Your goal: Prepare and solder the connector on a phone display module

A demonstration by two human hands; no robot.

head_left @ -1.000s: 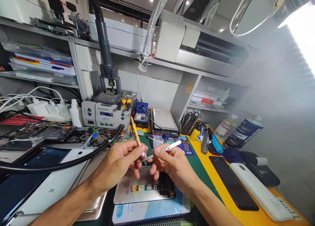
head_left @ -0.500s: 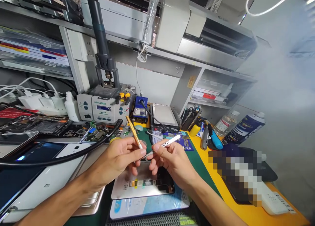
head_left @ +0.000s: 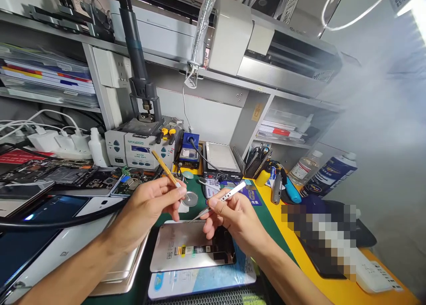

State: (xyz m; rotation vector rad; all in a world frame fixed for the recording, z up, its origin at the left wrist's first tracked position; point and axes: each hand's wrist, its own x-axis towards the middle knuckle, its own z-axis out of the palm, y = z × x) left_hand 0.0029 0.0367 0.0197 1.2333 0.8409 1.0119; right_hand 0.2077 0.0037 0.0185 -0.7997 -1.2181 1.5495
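My left hand (head_left: 146,209) is closed in a pinch on a thin gold-coloured tool (head_left: 165,169) that slants up and to the left. My right hand (head_left: 233,220) is closed on silver tweezers (head_left: 219,201) whose tips point down and left, toward the left hand. Both hands hover just above a phone screen assembly (head_left: 186,249) lying face down on the green mat (head_left: 266,234), with its flex connectors showing. A small round metal tin (head_left: 191,199) sits on the mat behind the hands.
A rework station (head_left: 140,147) with a black hot-air handle stands at the back left, beside a blue soldering unit (head_left: 189,150). Opened phones (head_left: 66,176) lie at the left, crossed by a black hose (head_left: 60,220). Bottles (head_left: 328,172) and tools crowd the yellow mat at right.
My left hand has drawn leftward away from the right, and the gold tool now tilts further left. The round tin behind the hands has come into sight. The right hand stays almost still.
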